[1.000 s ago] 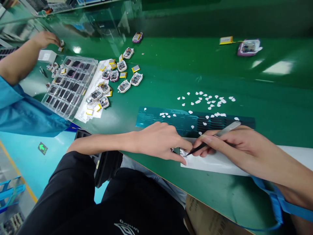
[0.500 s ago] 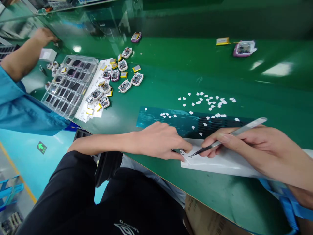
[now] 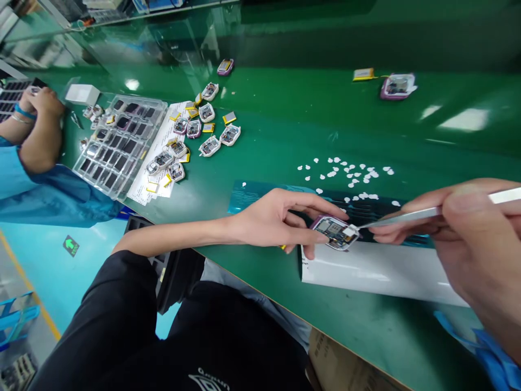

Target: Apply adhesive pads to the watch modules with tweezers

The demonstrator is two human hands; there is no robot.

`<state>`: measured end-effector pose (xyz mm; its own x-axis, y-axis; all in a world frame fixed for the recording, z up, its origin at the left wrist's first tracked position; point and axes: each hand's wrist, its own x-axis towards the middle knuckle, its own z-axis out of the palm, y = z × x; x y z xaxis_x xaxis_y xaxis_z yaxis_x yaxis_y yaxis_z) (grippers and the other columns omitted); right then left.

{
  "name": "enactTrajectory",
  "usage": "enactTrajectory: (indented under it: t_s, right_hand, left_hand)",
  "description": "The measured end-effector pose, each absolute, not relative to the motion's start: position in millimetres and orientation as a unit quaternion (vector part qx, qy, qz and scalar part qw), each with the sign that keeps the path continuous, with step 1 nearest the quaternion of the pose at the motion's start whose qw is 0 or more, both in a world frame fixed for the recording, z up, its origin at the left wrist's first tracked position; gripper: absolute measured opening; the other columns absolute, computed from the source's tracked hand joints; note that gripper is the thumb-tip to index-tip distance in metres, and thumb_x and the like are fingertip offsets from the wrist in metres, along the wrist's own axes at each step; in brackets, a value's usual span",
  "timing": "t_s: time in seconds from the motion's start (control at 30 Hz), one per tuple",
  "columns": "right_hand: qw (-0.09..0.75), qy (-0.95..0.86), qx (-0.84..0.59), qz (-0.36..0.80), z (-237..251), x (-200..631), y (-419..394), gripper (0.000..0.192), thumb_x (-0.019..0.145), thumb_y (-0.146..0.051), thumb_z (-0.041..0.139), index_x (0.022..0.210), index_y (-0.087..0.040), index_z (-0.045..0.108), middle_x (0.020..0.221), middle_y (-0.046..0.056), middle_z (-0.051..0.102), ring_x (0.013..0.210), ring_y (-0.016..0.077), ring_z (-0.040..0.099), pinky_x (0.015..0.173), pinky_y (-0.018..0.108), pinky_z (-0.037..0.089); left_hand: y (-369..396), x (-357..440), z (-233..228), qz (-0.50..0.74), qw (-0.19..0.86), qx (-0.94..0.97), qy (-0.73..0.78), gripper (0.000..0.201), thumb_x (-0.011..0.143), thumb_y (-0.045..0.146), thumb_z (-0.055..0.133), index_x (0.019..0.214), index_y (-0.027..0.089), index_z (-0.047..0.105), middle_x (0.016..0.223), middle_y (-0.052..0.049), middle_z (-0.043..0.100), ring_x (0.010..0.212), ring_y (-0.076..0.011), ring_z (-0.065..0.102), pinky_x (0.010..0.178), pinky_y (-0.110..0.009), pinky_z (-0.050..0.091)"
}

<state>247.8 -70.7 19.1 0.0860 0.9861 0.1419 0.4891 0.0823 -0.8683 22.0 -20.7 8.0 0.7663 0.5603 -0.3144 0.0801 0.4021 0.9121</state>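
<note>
Between its thumb and fingers, my left hand [image 3: 280, 220] holds a small purple-rimmed device housing [image 3: 334, 232] with its circuit board facing up. A bit of yellow shows under that hand, perhaps its battery. My right hand [image 3: 464, 233] grips metal tweezers [image 3: 423, 215], whose tip meets a small white piece at the housing's right end. Below both hands lies a white sheet [image 3: 374, 271], partly over a blue-green film strip [image 3: 252, 198]. Small white round stickers [image 3: 354, 174] are scattered just beyond the strip.
Several open device housings [image 3: 209, 145] with yellow batteries lie to the left, some on printed paper [image 3: 152, 146]. Beside them is a clear compartment tray [image 3: 118, 146]. A co-worker's hands [image 3: 43, 103] are at far left. Another purple housing [image 3: 398, 87] sits at the back right.
My left hand has left the white sheet's corner and now holds the purple-rimmed housing. The tweezers have moved from the sheet up to the housing. The co-worker's arm has drawn back.
</note>
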Motion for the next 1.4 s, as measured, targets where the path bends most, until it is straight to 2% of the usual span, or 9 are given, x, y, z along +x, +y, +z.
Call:
enactTrajectory:
  t_s: [0.1,0.27,0.43,0.57,0.67,0.83,1.0,1.2,1.4]
  right_hand:
    - [0.406,-0.6,-0.61,0.322,21.9,243.8,-72.8,0.043,0.098,-0.06,0.062,0.068,-0.031,0.073,0.077,0.007,0.074,0.073,0.0224,0.072,0.071,0.044,0.063]
    - [0.389,-0.604,-0.621,0.314,22.1,238.7,-75.8,0.039,0.102,-0.053,0.059,0.072,-0.032,0.074,0.082,0.005,0.075,0.077,0.0199,0.072,0.074,0.04,0.062]
    - [0.375,-0.617,-0.626,0.295,15.0,243.7,-74.9,0.038,0.102,-0.05,0.058,0.073,-0.034,0.076,0.081,0.002,0.076,0.078,0.0187,0.074,0.075,0.038,0.061]
    - [0.373,-0.623,-0.631,0.273,14.3,244.7,-74.6,0.039,0.103,-0.049,0.057,0.073,-0.033,0.075,0.081,0.001,0.076,0.078,0.0188,0.074,0.074,0.039,0.06]
    - [0.37,-0.63,-0.626,0.272,18.5,241.7,-75.1,0.039,0.103,-0.046,0.057,0.072,-0.033,0.074,0.081,0.0,0.075,0.074,0.0167,0.072,0.07,0.036,0.058]
    - [0.364,-0.638,-0.622,0.271,17.8,239.3,-73.7,0.038,0.104,-0.045,0.056,0.073,-0.033,0.074,0.078,-0.002,0.074,0.069,0.0142,0.071,0.064,0.033,0.056]
    - [0.346,-0.65,-0.626,0.257,15.4,241.0,-73.3,0.039,0.105,-0.046,0.055,0.073,-0.034,0.075,0.08,-0.004,0.076,0.076,0.0141,0.072,0.068,0.033,0.054]
    - [0.35,-0.652,-0.621,0.257,17.6,242.1,-76.4,0.038,0.105,-0.043,0.055,0.073,-0.036,0.074,0.079,-0.006,0.074,0.075,0.0117,0.072,0.068,0.03,0.054]
    - [0.393,-0.636,-0.617,0.245,12.4,238.4,-75.8,0.03,0.102,-0.042,0.061,0.077,-0.033,0.075,0.076,-0.004,0.075,0.066,0.0136,0.071,0.062,0.031,0.057]
  left_hand:
    - [-23.0,22.3,9.6,0.157,0.802,0.49,0.302,0.041,0.091,0.01,0.07,0.132,0.009,0.066,0.087,-0.006,0.078,0.079,-0.0172,0.079,0.061,-0.021,0.061]
    - [-27.2,23.1,3.5,0.172,0.828,0.447,0.291,0.035,0.091,0.005,0.068,0.126,0.011,0.067,0.088,-0.007,0.079,0.085,-0.019,0.082,0.079,-0.029,0.068]
    - [-29.4,24.3,-0.8,0.197,0.849,0.399,0.285,0.023,0.091,0.004,0.069,0.111,0.013,0.061,0.084,-0.003,0.077,0.08,-0.0166,0.081,0.077,-0.028,0.068]
    - [-30.7,25.5,-2.0,0.207,0.858,0.373,0.287,0.027,0.086,0.004,0.075,0.107,0.014,0.061,0.088,-0.003,0.076,0.078,-0.0169,0.081,0.08,-0.031,0.068]
    - [-31.8,26.2,-2.3,0.214,0.861,0.36,0.289,0.025,0.087,0.005,0.074,0.104,0.014,0.06,0.088,-0.002,0.075,0.076,-0.016,0.08,0.077,-0.03,0.067]
    - [-32.8,26.5,-0.8,0.209,0.863,0.359,0.289,0.023,0.088,0.001,0.069,0.103,0.015,0.059,0.086,0.0,0.072,0.073,-0.0141,0.079,0.07,-0.025,0.067]
    - [-33.3,26.7,-0.7,0.207,0.861,0.361,0.292,0.021,0.089,0.001,0.069,0.102,0.015,0.059,0.087,0.0,0.071,0.073,-0.0136,0.079,0.07,-0.024,0.067]
    - [-33.7,27.9,-0.2,0.206,0.861,0.356,0.299,0.022,0.088,0.0,0.068,0.101,0.015,0.059,0.087,0.0,0.072,0.071,-0.0135,0.079,0.069,-0.024,0.067]
    - [-34.5,29.1,2.7,0.205,0.858,0.349,0.316,0.023,0.087,-0.001,0.069,0.1,0.014,0.059,0.086,-0.001,0.074,0.07,-0.0138,0.079,0.068,-0.024,0.067]
